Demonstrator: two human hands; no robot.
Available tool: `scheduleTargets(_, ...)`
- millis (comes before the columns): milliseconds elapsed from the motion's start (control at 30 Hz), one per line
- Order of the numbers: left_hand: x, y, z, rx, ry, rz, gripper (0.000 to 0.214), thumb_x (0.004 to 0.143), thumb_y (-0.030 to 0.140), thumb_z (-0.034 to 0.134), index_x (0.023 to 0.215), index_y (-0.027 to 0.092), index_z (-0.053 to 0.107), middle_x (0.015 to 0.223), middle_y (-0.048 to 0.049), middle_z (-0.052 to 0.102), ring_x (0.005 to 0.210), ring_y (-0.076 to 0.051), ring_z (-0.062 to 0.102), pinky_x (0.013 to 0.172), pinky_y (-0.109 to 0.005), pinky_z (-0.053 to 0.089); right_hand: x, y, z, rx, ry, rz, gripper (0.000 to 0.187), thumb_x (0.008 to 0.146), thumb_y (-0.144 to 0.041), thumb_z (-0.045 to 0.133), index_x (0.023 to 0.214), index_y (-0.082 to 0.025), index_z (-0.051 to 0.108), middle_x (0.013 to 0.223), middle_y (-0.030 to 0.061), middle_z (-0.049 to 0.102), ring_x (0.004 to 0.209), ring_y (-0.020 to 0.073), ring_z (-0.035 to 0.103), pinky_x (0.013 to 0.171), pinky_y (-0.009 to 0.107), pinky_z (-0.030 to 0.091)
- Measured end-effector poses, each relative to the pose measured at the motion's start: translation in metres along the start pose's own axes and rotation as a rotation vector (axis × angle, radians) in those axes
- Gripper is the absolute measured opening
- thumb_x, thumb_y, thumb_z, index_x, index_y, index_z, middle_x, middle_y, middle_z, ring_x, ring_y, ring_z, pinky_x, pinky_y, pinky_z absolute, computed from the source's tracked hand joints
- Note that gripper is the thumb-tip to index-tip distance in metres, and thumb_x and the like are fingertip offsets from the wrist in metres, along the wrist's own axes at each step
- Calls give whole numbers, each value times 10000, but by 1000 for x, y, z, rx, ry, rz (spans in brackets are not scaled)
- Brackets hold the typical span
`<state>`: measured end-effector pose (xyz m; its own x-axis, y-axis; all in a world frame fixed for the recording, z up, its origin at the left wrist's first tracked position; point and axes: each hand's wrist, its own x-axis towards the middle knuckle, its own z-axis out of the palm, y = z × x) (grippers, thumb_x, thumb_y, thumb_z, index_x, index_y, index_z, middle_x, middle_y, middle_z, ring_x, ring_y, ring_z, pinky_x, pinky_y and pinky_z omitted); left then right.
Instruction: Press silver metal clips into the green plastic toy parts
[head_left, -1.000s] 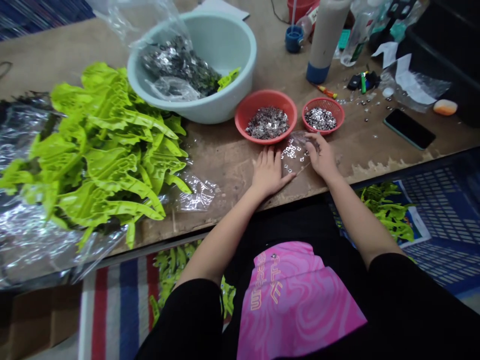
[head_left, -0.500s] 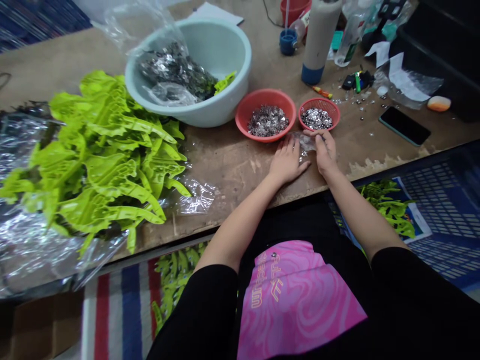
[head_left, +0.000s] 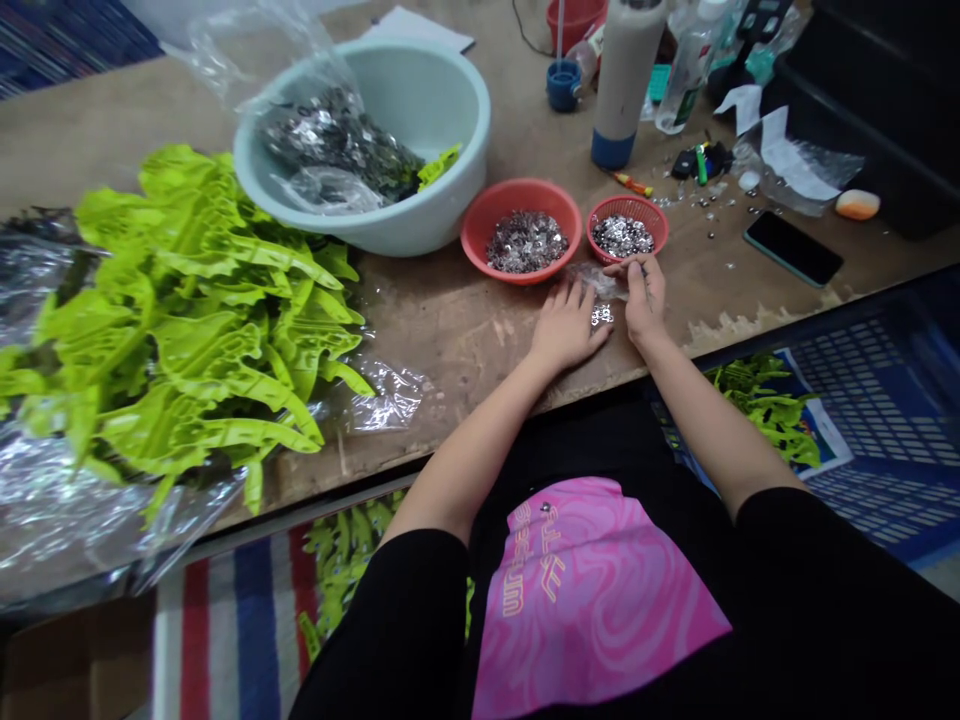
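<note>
My left hand [head_left: 566, 325] lies flat on the wooden table [head_left: 465, 330], fingers stretched toward a small clear plastic bag [head_left: 600, 283] and a little heap of shiny metal pieces [head_left: 601, 316]. My right hand [head_left: 643, 295] rests beside it with fingers curled, pinching the edge of that bag just below the small red basket [head_left: 628, 213] of metal pieces. A larger red bowl [head_left: 521, 209] of the same pieces stands to the left of the basket.
A pale green basin [head_left: 420, 110] holds a bag of metal parts. A pile of lime-green plastic pieces [head_left: 195, 300] covers the table's left. A phone [head_left: 793, 248], bottles [head_left: 626, 80] and scattered bits lie at the right. A blue crate [head_left: 877, 420] sits below the table edge.
Both hands drew together around the scattered metal pieces, gathering them into a small heap. The right hand went from spread to curled on the plastic bag.
</note>
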<state>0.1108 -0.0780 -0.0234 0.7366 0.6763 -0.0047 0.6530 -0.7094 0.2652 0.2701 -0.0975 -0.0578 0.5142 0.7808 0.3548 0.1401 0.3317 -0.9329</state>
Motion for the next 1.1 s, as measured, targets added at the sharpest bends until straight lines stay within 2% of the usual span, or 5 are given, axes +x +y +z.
scheduleTargets(533,-15,25,4,14,-141,131,972,1047,620,439,1710,-43,181,1828,-257,107,1749,-380,78,1457,-532,119,-7,-10,-5,3,122,119,572,955,-846,429,988,-280,511,967,56,718,1096,241,750,1013,467,586)
scheduleTargets(800,-12,40,8,3,-173,246,844,1080,545,368,1699,-19,264,1820,-245,174,1742,-357,152,1454,-504,153,-92,-76,-104,230,112,222,628,848,-923,583,1018,-330,698,1143,23,706,1012,238,742,992,474,627)
scheduleTargets(900,-9,50,13,-19,-157,293,829,1081,515,379,1693,-33,271,1810,-263,200,1737,-373,168,1452,-518,148,-115,-97,-152,225,17,423,557,862,-772,712,682,-262,582,985,28,689,1015,228,718,1080,424,586)
scheduleTargets(1000,-3,55,13,-35,-175,326,809,1081,474,384,1692,-41,260,1809,-260,196,1737,-363,171,1449,-526,160,-131,-102,-170,282,-174,821,127,897,-374,732,906,-287,641,800,5,712,885,228,751,1068,475,597)
scheduleTargets(1100,3,55,8,-54,-212,377,753,1081,423,391,1706,21,271,1816,-199,227,1736,-294,210,1444,-481,210,-141,-88,-156,327,-340,1095,364,781,-182,671,1143,-220,658,1006,101,820,904,269,806,998,538,639)
